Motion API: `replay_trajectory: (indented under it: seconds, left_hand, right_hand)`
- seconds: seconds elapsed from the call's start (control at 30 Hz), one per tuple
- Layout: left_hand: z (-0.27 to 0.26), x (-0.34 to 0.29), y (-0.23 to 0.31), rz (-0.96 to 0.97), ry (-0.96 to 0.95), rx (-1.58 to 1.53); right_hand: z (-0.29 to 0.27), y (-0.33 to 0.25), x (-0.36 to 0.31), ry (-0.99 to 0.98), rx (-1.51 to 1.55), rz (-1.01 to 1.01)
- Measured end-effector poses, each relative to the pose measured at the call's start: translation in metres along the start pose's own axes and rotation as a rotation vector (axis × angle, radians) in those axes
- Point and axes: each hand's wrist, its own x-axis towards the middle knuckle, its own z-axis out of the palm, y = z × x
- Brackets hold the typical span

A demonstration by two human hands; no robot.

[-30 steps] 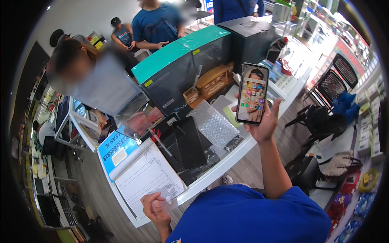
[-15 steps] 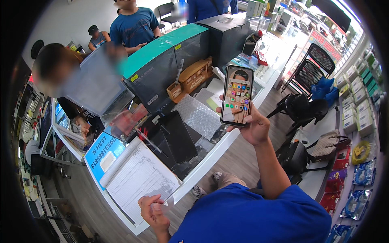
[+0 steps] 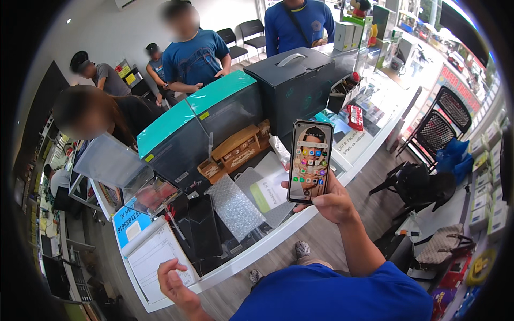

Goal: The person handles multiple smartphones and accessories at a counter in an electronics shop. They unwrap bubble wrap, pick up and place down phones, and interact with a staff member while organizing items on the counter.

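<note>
My right hand (image 3: 337, 202) holds up a smartphone (image 3: 310, 163) from below, thumb along its lower edge. The phone's lit screen shows rows of app icons over a portrait picture. My left hand (image 3: 180, 289) hovers over the near corner of an open ruled notebook (image 3: 156, 255), its fingers curled in toward the thumb; what they hold, if anything, I cannot make out. On the counter, a dark tablet-like device (image 3: 204, 227) lies beside the notebook. Bubble wrap (image 3: 235, 207) and a pale card (image 3: 267, 192) lie between that device and the phone.
Tall boxes with green tops (image 3: 222, 91) and a black box with a handle (image 3: 292, 80) line the counter's far side, behind a wooden calendar stand (image 3: 238, 152). People stand beyond. Black chairs (image 3: 441, 125) and packed shelves (image 3: 487, 187) are at the right.
The view has shifted, bringing more of the people behind the counter into sight. The phone stays raised in my right hand. A clear film seen earlier by my left fingers no longer shows.
</note>
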Motion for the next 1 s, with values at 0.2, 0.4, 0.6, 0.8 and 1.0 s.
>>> replay_trajectory:
  seconds: [0.2,0.4,0.6,0.8,1.0]
  left_hand:
    - [0.173,0.041,0.089,0.196,-0.547,0.053]
    - [0.297,0.045,0.100,0.111,-0.617,-0.111]
    - [0.316,0.039,0.100,0.170,-0.462,-0.037]
    - [0.296,0.056,0.090,0.211,-0.389,-0.067]
    - [0.246,0.085,0.090,0.043,-0.239,-0.316]
  right_hand:
    - [-0.052,-0.026,0.005,-0.043,-0.010,0.083]
    - [-0.065,-0.018,0.001,-0.037,-0.004,0.102]
    - [-0.072,-0.022,0.006,-0.078,-0.022,0.147]
    - [-0.070,-0.023,0.017,-0.149,0.036,0.121]
    - [-0.075,-0.017,0.015,-0.114,0.008,0.134]
